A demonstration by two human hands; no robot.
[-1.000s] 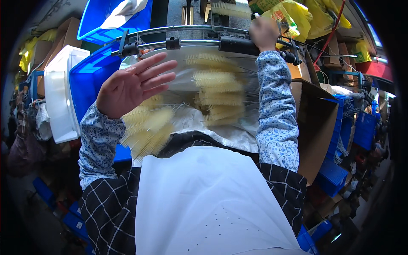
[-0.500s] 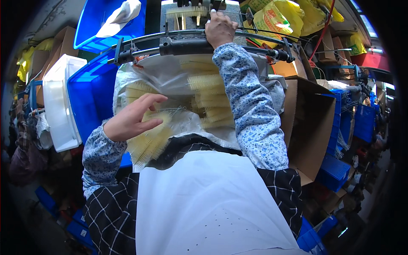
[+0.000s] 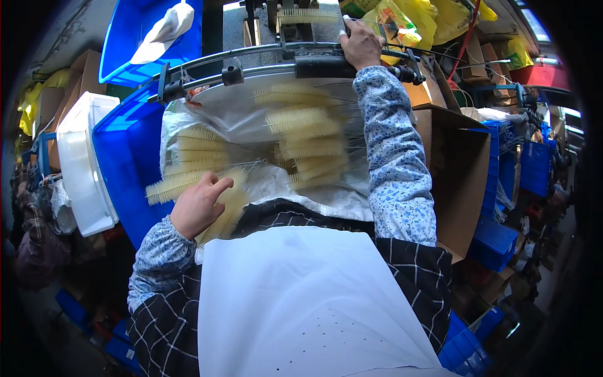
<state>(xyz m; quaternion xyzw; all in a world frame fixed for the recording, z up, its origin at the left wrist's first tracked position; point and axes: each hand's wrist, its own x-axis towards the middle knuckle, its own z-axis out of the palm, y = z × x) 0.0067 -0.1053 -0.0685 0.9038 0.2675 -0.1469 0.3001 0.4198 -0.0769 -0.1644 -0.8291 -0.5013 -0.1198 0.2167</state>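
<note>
My left hand (image 3: 200, 204) is over a pile of pale yellow bristle brushes (image 3: 220, 223) on the left of my lap. Its fingers are half curled, thumb apart from the index finger, and no brush is plainly gripped. One brush (image 3: 171, 187) points left beside it. My right hand (image 3: 363, 45) is closed at the rail's far side, beside a black sliding sleeve (image 3: 323, 66); what its fingers grip is hidden. Next to its fingertips a brush (image 3: 308, 16) lies level in the machine. More brushes (image 3: 308, 147) are stacked in the middle on a white plastic sheet (image 3: 251, 107).
Two curved metal rails (image 3: 264, 70) cross in front of me. Blue bins (image 3: 129, 163) and a white tub (image 3: 88, 163) stand at the left, a white cloth (image 3: 164, 31) over one bin. An open cardboard box (image 3: 461, 182) is at the right, with yellow bags (image 3: 433, 22) behind.
My right hand has moved right along the rail, and the black sleeve and the machine's brush have shifted right too. My left hand has come lower onto the pile, its fingers curling more.
</note>
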